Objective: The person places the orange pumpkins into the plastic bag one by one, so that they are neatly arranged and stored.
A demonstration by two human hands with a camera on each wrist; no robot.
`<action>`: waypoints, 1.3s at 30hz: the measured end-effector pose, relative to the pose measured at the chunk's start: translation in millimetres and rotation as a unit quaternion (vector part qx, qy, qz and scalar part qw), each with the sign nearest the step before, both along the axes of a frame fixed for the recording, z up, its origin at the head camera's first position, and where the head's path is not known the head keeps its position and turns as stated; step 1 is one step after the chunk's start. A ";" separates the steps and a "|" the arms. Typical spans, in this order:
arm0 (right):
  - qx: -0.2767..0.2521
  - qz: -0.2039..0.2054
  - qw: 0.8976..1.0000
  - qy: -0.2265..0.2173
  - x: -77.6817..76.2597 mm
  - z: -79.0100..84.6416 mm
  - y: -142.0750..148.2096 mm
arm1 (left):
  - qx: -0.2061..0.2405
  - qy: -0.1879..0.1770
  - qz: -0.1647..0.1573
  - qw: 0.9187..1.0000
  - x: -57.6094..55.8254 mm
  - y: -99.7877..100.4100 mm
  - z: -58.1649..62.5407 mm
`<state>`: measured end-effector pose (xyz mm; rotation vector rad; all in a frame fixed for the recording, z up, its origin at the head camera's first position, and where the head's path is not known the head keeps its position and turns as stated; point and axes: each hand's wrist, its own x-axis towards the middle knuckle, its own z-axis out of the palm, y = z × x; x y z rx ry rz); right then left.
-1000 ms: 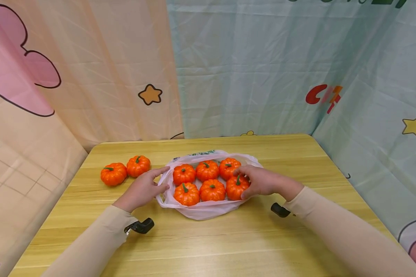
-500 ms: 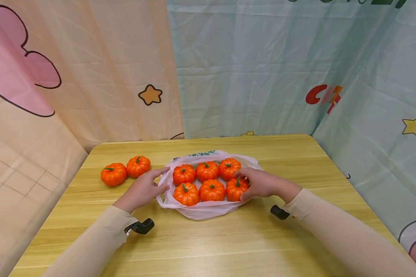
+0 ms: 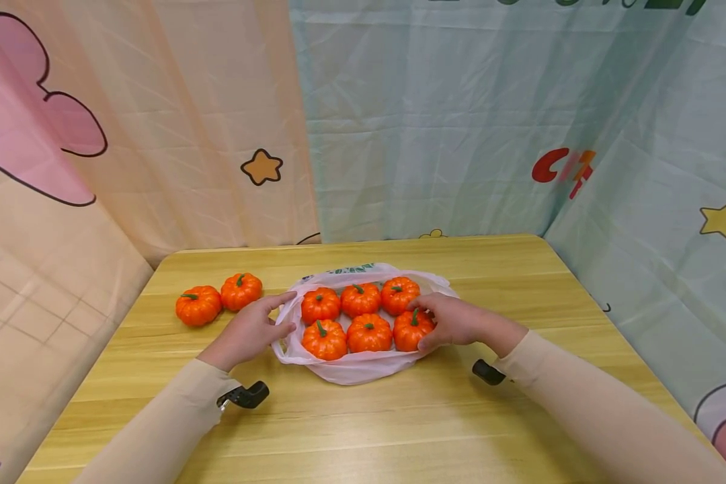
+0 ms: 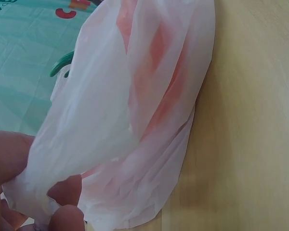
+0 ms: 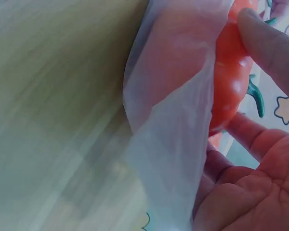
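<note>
A thin white plastic bag [image 3: 363,370] lies mid-table with its mouth wide, and several orange toy pumpkins with green stems sit in it in two rows. At the bag's left end, my left hand [image 3: 251,333] grips the rim; the left wrist view shows the bag film [image 4: 96,110] pinched between fingers and thumb. My right hand [image 3: 460,319] reaches into the right end and holds the front-right pumpkin [image 3: 413,331]. Seen from the right wrist, thumb and fingers lie on either side of that pumpkin [image 5: 229,79], with the bag wall partly covering it.
Two more pumpkins, one nearer [image 3: 198,306] and one farther [image 3: 241,291], stand on the wooden table [image 3: 351,437] left of the bag, beyond my left hand. Printed cloth curtains [image 3: 435,134] enclose the table at the back and both sides. A black wrist mount [image 3: 248,394] hangs under each sleeve.
</note>
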<state>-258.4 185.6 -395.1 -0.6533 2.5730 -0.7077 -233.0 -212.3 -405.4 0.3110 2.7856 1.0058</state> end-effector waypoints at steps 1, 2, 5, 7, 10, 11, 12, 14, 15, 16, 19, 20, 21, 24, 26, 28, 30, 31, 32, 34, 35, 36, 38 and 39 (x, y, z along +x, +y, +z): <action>-0.004 0.000 1.000 0.002 0.3 0.8 0.8 | -0.001 0.002 0.000 1.000 0.1 -0.3 0.3; -0.008 -0.002 1.000 0.003 0.7 1.7 1.9 | -0.003 0.004 -0.002 1.000 0.2 -0.8 0.7; -0.017 -0.004 1.000 0.002 1.0 4.8 4.8 | -0.005 0.006 -0.005 1.000 0.6 -2.6 2.8; -0.019 -0.003 1.000 -0.003 0.4 6.3 6.2 | -0.007 0.007 -0.006 1.000 0.6 -4.4 3.7; -0.018 -0.001 1.000 -0.008 -0.3 7.2 7.3 | -0.003 0.004 -0.005 1.000 0.8 -6.0 4.8; -0.017 -0.002 1.000 -0.007 -0.2 7.5 7.7 | 0.001 0.005 -0.003 1.000 1.0 -6.6 4.7; -0.016 -0.003 1.000 -0.007 0.1 8.1 8.2 | 0.006 0.004 -0.003 1.000 1.4 -7.3 5.3; -0.017 -0.009 1.000 -0.002 0.8 9.2 9.5 | 0.014 0.004 -0.002 1.000 2.0 -9.0 6.5; -0.016 -0.014 1.000 0.000 1.4 9.9 10.2 | 0.017 0.006 -0.001 1.000 2.4 -10.3 7.1; -0.016 -0.019 1.000 0.002 2.3 10.9 11.1 | 0.018 0.009 -0.001 1.000 2.7 -11.9 7.8; -0.024 -0.034 0.999 0.006 4.9 13.4 14.0 | 0.008 0.023 0.001 1.000 3.4 -18.2 9.7; -0.028 -0.035 0.999 0.011 5.9 14.6 15.1 | 0.004 0.029 0.003 1.000 3.7 -20.6 10.4; -0.036 -0.039 0.998 0.015 6.9 15.7 16.3 | -0.001 0.037 0.005 0.999 4.1 -23.2 11.0; -0.068 -0.045 0.996 0.036 8.7 18.3 21.0 | -0.015 0.060 0.015 0.998 5.0 -31.7 13.8; -0.087 -0.047 0.993 0.062 9.3 19.9 24.9 | -0.022 0.076 0.021 0.997 5.7 -37.7 16.0; -0.104 -0.057 0.990 0.080 9.1 20.2 29.3 | -0.032 0.094 0.029 0.995 6.6 -44.2 18.3; -0.114 -0.065 0.986 0.099 9.3 21.0 33.8 | -0.038 0.109 0.037 0.993 7.3 -51.4 20.3; -0.116 -0.071 0.985 0.104 9.5 21.3 35.9 | -0.043 0.119 0.041 0.991 7.4 -55.3 21.2; -0.117 -0.077 0.984 0.106 9.8 21.6 38.0 | -0.047 0.129 0.046 0.990 7.4 -59.4 22.0; -0.117 -0.085 0.983 0.112 10.7 22.2 41.6 | -0.048 0.144 0.057 0.987 7.2 -68.0 23.1; -0.114 -0.086 0.983 0.117 11.1 22.2 43.0 | -0.045 0.150 0.061 0.986 6.9 -72.7 23.3; -0.111 -0.086 0.982 0.122 11.4 21.9 44.5 | -0.043 0.157 0.066 0.984 6.8 -77.2 23.5; -0.108 -0.087 0.982 0.131 11.8 21.0 47.2 | -0.038 0.167 0.075 0.982 6.7 -86.2 23.5; -0.106 -0.085 0.981 0.135 11.7 20.3 48.4 | -0.033 0.168 0.081 0.982 6.6 -90.8 23.2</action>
